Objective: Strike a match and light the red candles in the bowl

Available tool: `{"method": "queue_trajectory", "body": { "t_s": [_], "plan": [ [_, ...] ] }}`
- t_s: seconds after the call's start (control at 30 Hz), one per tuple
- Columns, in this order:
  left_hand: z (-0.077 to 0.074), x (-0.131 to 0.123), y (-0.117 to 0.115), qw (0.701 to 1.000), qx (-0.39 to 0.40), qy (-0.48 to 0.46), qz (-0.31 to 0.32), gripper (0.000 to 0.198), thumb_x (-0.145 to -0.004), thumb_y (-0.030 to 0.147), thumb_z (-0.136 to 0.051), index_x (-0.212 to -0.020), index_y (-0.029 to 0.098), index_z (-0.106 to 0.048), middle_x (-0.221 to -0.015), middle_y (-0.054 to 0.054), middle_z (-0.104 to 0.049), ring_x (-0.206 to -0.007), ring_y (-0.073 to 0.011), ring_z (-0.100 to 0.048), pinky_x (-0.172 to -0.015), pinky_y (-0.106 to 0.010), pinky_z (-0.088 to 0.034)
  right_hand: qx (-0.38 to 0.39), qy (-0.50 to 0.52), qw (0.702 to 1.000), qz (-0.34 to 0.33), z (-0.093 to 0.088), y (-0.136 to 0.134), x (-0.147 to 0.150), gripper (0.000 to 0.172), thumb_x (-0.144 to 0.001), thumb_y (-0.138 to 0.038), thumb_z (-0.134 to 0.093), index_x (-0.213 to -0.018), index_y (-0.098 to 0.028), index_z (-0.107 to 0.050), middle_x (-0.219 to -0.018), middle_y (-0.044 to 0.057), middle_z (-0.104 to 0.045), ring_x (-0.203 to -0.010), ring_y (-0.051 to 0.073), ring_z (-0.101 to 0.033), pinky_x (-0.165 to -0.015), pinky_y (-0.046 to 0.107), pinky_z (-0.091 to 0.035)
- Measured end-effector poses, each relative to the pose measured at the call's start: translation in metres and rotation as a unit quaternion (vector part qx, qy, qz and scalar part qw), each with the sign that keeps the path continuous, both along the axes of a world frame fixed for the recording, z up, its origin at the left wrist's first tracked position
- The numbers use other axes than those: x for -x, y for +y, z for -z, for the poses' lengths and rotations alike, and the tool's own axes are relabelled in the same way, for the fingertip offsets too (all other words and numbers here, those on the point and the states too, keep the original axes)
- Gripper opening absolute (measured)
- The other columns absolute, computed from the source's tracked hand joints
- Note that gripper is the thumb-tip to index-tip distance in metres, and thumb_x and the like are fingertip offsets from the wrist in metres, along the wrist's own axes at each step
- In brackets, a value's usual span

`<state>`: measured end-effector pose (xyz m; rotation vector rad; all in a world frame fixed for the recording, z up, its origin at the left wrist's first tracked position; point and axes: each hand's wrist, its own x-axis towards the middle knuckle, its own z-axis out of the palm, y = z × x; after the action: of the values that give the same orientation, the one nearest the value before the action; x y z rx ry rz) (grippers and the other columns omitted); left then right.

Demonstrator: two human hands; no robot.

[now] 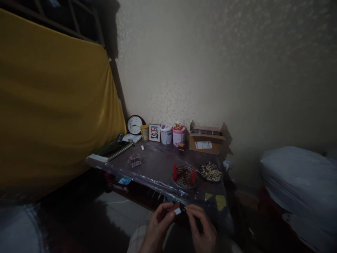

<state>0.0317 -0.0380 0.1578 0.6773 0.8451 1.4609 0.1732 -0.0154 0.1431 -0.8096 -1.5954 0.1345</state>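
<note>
By the table (158, 154), the left hand (159, 223) pinches a matchbox (177, 210) just beside the match (185, 208) gripped by the right hand (202, 225), while a dish (184, 187) holds two red candles (175, 172), a plate (219, 180) matchsticks (210, 172), and a carton (218, 147) dark packs (206, 131).

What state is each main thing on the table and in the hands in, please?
Left hand: gripping the small box
Small box: held at the fingertips; open or shut unclear
Right hand: pinching a thin pale stick
Cardboard box: flaps open, dark packs inside
Two red candles: upright, no flame visible
Pale sticks: loosely heaped on a round plate
White tin: lidded
Pink tin: lidded, figurine on top
Clock: upright
Picture frame: standing upright
</note>
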Motion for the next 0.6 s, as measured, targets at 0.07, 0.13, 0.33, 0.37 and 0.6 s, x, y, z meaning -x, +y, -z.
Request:
{"method": "queue_trajectory", "body": {
  "t_s": [0.07, 0.13, 0.33, 0.37, 0.6],
  "plan": [
    [0.004, 0.001, 0.003, 1.000, 0.003, -0.003, 0.008, 0.022, -0.066, 0.028, -0.076, -0.086, 0.020, -0.070, -0.094, -0.009, -0.075, -0.094, -0.0242, -0.063, -0.091, -0.038, -0.042, 0.001, -0.002, 1.000, -0.003, 0.002, 0.000, 0.001, 0.013, -0.088, -0.013, -0.052, -0.091, -0.022, -0.061, -0.086, 0.004, -0.070, -0.081, 0.013, -0.069, -0.073, 0.020, -0.057],
    [0.007, 0.002, 0.006, 1.000, -0.004, -0.004, 0.016, 0.022, -0.067, 0.028, -0.075, -0.086, 0.019, -0.069, -0.097, -0.009, -0.075, -0.095, -0.0235, -0.063, -0.091, -0.037, -0.042, 0.005, -0.016, 1.000, -0.003, 0.006, 0.003, 0.002, 0.013, -0.088, -0.013, -0.052, -0.092, -0.021, -0.061, -0.086, 0.004, -0.069, -0.081, 0.013, -0.068, -0.073, 0.021, -0.057],
    [0.006, 0.005, 0.009, 1.000, -0.002, 0.007, 0.015, 0.021, -0.071, 0.028, -0.072, -0.089, 0.018, -0.069, -0.092, -0.007, -0.074, -0.092, -0.0196, -0.062, -0.087, -0.032, -0.043, -0.002, -0.014, 0.999, 0.045, -0.004, 0.004, -0.005, 0.013, -0.088, -0.012, -0.053, -0.092, -0.022, -0.061, -0.085, 0.004, -0.069, -0.082, 0.015, -0.067, -0.073, 0.026, -0.056],
    [0.005, 0.005, 0.009, 1.000, 0.000, 0.012, 0.016, 0.021, -0.071, 0.028, -0.072, -0.090, 0.018, -0.069, -0.091, -0.006, -0.074, -0.090, -0.0190, -0.062, -0.086, -0.031, -0.043, -0.008, -0.007, 0.999, 0.045, -0.010, 0.000, -0.006, 0.014, -0.087, -0.012, -0.053, -0.093, -0.022, -0.060, -0.086, 0.004, -0.069, -0.082, 0.015, -0.067, -0.073, 0.026, -0.056],
    [-0.006, 0.001, 0.009, 1.000, -0.008, 0.009, 0.017, 0.020, -0.072, 0.028, -0.071, -0.090, 0.019, -0.069, -0.088, -0.005, -0.073, -0.086, -0.0169, -0.062, -0.082, -0.027, -0.045, -0.028, -0.062, 0.997, 0.026, -0.002, 0.007, -0.005, 0.018, -0.086, -0.011, -0.052, -0.092, -0.024, -0.063, -0.084, 0.002, -0.071, -0.079, 0.015, -0.068, -0.073, 0.028, -0.056]
  ]
}}
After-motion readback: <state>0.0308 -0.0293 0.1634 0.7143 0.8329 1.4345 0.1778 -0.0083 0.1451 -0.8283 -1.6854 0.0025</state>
